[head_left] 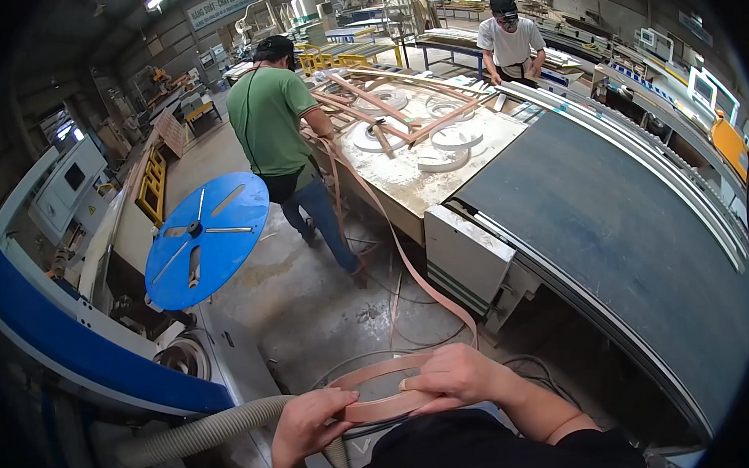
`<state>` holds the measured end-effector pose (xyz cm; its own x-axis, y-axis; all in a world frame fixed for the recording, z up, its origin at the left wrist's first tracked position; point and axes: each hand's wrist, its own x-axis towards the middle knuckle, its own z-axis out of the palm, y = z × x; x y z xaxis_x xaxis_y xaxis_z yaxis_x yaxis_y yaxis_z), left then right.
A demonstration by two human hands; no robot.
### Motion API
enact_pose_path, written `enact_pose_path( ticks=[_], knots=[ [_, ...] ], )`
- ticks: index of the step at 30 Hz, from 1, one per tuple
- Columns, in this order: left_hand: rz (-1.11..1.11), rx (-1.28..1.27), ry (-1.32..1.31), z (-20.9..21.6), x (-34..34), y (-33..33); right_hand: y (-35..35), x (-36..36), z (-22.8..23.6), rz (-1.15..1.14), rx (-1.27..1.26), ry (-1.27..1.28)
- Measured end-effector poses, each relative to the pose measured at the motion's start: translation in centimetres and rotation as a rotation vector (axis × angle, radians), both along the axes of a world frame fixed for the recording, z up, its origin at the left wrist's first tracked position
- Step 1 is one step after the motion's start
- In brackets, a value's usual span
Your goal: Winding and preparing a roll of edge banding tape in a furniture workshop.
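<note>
Close to my body I hold a loop of pinkish-brown edge banding (385, 407), a thin flat strip wound into an oval. My left hand (308, 420) pinches its left end between thumb and fingers. Across the right side of the loop my right hand (458, 377) is closed, thumb inside and fingers over the band. From there the same kind of strip runs away past the right hand, curves up off the floor and reaches the hands of a person in a green shirt (271, 121) at the worktable.
A wide dark conveyor belt (602, 205) lies to the right. Ahead, the worktable (401, 177) carries wooden strips and white band coils. On the left are a blue slotted disc (207, 241) and a ribbed hose (207, 431). Another person (510, 40) stands farther back; cables cross the floor.
</note>
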<state>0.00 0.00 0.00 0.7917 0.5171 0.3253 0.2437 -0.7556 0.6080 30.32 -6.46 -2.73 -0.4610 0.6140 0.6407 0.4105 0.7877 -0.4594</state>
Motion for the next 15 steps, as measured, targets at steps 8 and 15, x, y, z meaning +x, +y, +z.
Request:
enact_pose_path(
  ticks=[8,15],
  knots=[
    [-0.025,-0.001,-0.100,0.4,-1.7,0.7,0.2,-0.1,-1.3,-0.006,-0.024,0.077],
    [0.037,-0.009,-0.052,0.3,-0.8,0.5,0.3,0.4,-1.1,-0.014,-0.020,0.051]
  ],
)
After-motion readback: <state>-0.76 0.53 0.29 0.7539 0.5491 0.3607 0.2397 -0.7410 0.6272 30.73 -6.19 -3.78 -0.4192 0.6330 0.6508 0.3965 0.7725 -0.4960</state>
